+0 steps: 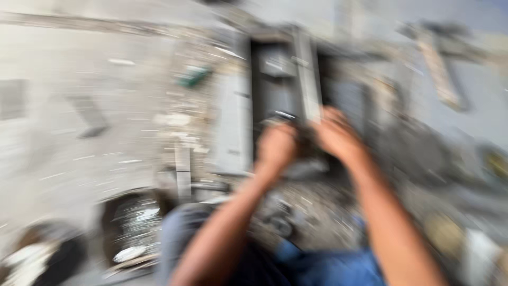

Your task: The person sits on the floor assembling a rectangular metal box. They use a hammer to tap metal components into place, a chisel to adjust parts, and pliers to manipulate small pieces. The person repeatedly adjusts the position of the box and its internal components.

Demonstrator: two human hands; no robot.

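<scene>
The whole picture is badly motion-blurred. My left hand [276,147] and my right hand [336,135] are raised close together in front of a dark grey metal frame or box [280,79] set in a rough wall. A small dark object [304,139] sits between the two hands, and both seem to touch it. What it is cannot be made out. My bare forearms reach up from the bottom of the view, over my blue trousers [328,267].
A pale rough wall [79,106] fills the left side. A green smudge [193,76] lies on rubble left of the frame. A dark round container [132,225] with shiny contents stands low left. A long wooden-looking tool [439,69] lies top right.
</scene>
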